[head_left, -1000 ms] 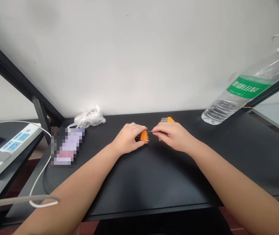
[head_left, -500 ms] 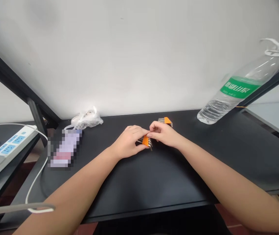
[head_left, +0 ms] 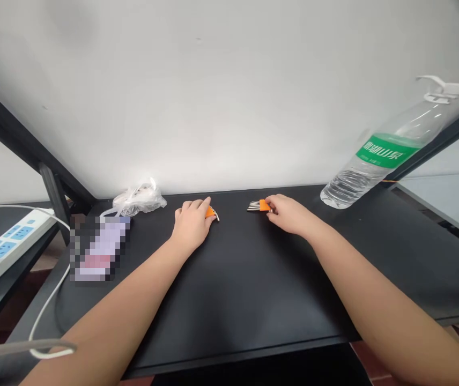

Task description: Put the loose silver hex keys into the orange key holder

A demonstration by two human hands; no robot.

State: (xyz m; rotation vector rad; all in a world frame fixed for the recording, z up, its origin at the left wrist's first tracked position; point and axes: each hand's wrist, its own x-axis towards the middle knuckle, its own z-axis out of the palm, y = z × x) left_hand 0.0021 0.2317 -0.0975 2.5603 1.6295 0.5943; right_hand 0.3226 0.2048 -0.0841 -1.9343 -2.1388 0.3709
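Note:
My left hand rests on the black table near the back wall, fingers curled over a small orange holder of metal hex keys that peeks out at its right side. My right hand lies further right, its fingertips closed on a second orange holder whose row of metal keys sticks out to the left. The two hands are a hand's width apart.
A clear water bottle with a green label leans at the back right. A crumpled plastic bag and a blurred flat object lie at the back left. A white power strip and cable sit left.
The hands were together at the table's middle, both working on one orange key set. Now they have separated: the left carried that set back-left, the right reached to the second set behind.

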